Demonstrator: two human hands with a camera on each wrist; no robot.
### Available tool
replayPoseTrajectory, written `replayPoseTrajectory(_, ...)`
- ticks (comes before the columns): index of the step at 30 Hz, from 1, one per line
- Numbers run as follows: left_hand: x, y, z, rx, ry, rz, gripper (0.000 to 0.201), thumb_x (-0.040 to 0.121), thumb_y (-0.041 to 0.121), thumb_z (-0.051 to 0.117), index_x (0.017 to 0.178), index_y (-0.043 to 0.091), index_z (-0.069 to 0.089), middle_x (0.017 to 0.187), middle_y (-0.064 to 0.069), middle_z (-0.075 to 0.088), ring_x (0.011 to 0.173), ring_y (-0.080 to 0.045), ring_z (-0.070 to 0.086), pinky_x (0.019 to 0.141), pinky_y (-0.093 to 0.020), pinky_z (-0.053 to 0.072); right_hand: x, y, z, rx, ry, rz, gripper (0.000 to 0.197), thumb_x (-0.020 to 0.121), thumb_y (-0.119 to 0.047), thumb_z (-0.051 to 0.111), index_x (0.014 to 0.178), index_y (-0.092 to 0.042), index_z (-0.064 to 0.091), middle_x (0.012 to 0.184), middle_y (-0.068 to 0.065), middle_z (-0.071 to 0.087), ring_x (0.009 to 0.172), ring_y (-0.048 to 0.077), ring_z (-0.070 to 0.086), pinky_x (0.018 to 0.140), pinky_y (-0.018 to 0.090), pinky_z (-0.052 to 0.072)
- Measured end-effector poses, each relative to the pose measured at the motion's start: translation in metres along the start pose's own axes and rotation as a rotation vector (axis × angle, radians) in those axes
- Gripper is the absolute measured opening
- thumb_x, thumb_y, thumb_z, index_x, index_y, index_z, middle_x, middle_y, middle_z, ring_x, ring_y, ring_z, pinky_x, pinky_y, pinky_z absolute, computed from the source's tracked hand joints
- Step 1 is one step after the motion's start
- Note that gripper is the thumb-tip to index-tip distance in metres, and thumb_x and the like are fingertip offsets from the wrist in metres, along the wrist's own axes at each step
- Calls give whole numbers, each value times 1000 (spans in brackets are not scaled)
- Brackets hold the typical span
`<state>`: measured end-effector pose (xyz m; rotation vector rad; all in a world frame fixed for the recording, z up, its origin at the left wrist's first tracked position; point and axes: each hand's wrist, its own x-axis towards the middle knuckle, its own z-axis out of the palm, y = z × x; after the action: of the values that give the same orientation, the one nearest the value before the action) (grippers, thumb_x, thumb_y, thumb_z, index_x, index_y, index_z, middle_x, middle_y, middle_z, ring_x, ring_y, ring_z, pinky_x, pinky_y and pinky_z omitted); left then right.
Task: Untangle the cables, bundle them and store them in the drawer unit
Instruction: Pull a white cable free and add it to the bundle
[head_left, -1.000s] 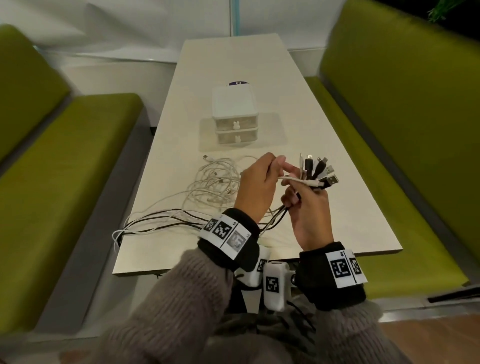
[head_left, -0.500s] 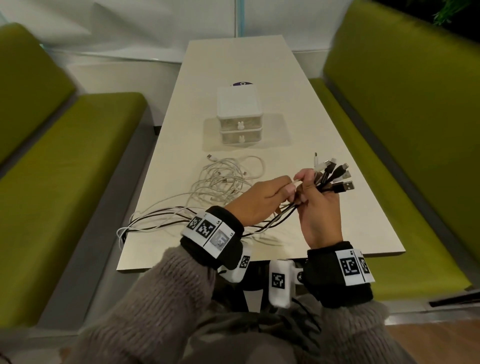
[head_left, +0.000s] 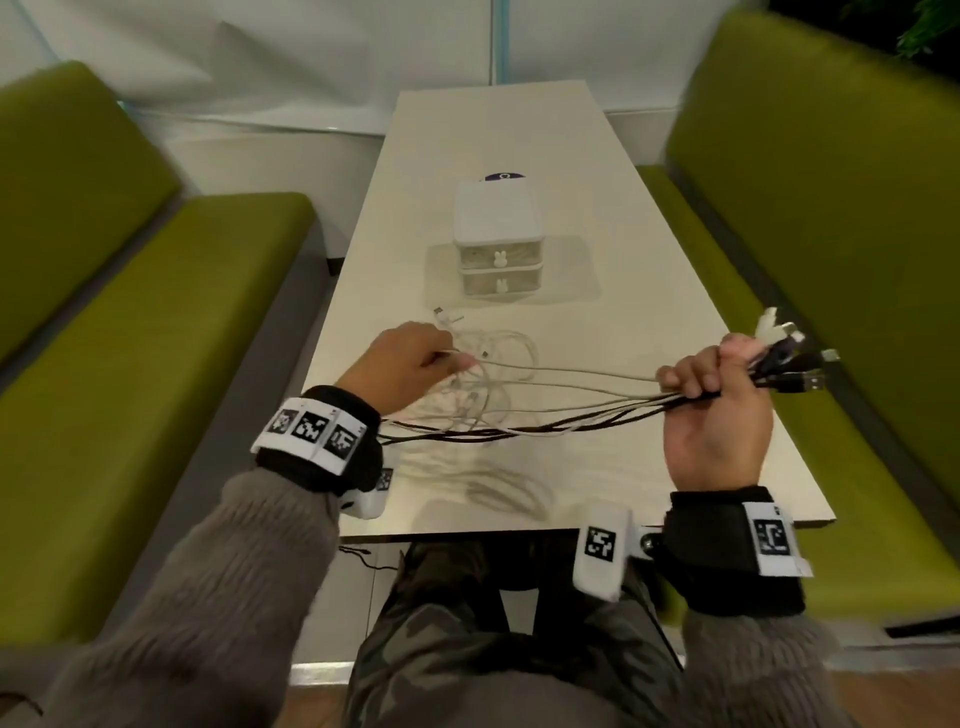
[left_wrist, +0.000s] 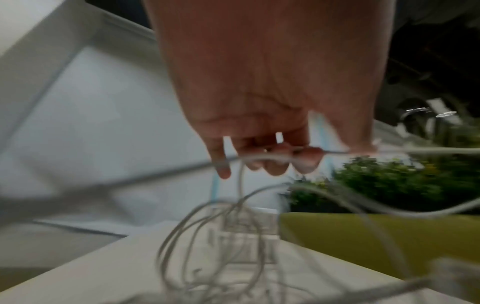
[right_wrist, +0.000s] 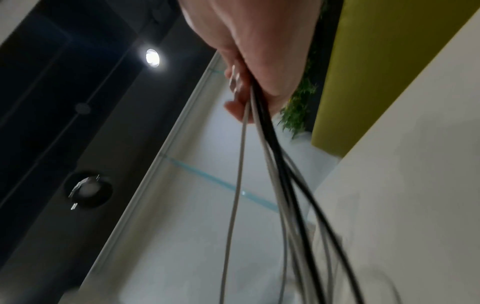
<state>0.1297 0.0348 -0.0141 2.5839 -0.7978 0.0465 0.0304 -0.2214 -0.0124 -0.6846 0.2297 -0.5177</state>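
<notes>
Several thin black and white charging cables (head_left: 566, 415) now stretch taut across the near end of the long cream table (head_left: 597, 171), in front of the small white two-drawer unit (head_left: 497, 228), because the hands have drawn well apart since a moment ago, so combing-out is underway, bundling not yet. The right hand (head_left: 717, 410), raised right of the unit, fists the plug ends; the left hand (head_left: 410, 364) pinches one white strand above the loose white coil (head_left: 493, 374).

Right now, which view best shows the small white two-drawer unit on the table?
The head view: the small white two-drawer unit stands whole and sharp, both drawers shut. The left wrist view shows it blurred behind cable loops; the right wrist view misses it.
</notes>
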Motion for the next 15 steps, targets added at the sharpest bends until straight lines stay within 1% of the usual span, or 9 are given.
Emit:
replayPoseTrajectory(1,1,-8,-3,-1,5,-21,46,90,49,49,59,19,34,59,2,37,59,-17,37,57,-32,27,2,-5,-2,7,1,-25,34,103,-19,37,70,-20,46,51,-8,30,48,9,29,50,21,39)
replayPoseTrajectory(3,5,-13,-8,-30,20,-28,43,94,43,45,59,21,30,58,2,35,56,-15,34,57,-33,25,2,-8,-2,-31,-4,-63,36,103,-22,39,68,-21,46,51,-8,29,48,9,28,49,21,35)
replayPoseTrajectory(5,14,-8,-10,-102,57,-40,38,99,32,40,63,21,31,61,2,35,57,-11,33,60,-31,24,-5,-2,4,-119,-18,-71,35,103,-26,39,69,-20,44,52,-8,29,49,9,27,48,21,32)
replayPoseTrajectory(6,19,-4,-10,-145,73,-40,35,100,30,37,66,19,34,62,2,36,58,-10,34,62,-31,25,-8,2,7,-158,-27,-69,34,103,-27,39,70,-19,44,52,-8,29,49,9,27,48,21,30)
replayPoseTrajectory(9,28,15,-4,-197,76,35,32,96,40,30,75,18,43,68,5,42,68,-14,39,64,-27,27,-12,11,12,-286,-37,-62,30,102,-26,41,74,-18,46,50,-11,32,48,7,27,47,20,28)
replayPoseTrajectory(11,30,28,3,-205,85,91,34,90,48,27,77,23,45,72,5,42,75,-16,39,68,-19,28,-12,17,13,-421,-45,-70,20,98,-24,50,79,-18,51,50,-12,36,47,6,31,48,21,30)
replayPoseTrajectory(13,31,43,9,-248,108,151,33,89,49,28,78,24,48,75,3,41,75,-11,38,70,-11,27,-13,24,16,-576,-105,-96,5,91,-25,62,89,-22,61,55,-9,39,49,6,35,51,21,34)
replayPoseTrajectory(14,32,51,11,-269,111,188,33,89,47,31,80,23,50,76,4,41,75,-7,38,70,-9,27,-15,27,18,-635,-149,-106,8,88,-27,66,95,-24,64,58,-6,38,51,7,36,52,20,34)
replayPoseTrajectory(15,33,60,13,-286,105,224,32,90,45,33,83,21,53,76,5,42,76,-3,38,70,-9,28,-15,31,19,-678,-192,-95,17,85,-28,69,101,-25,66,59,-3,35,53,9,34,53,20,32)
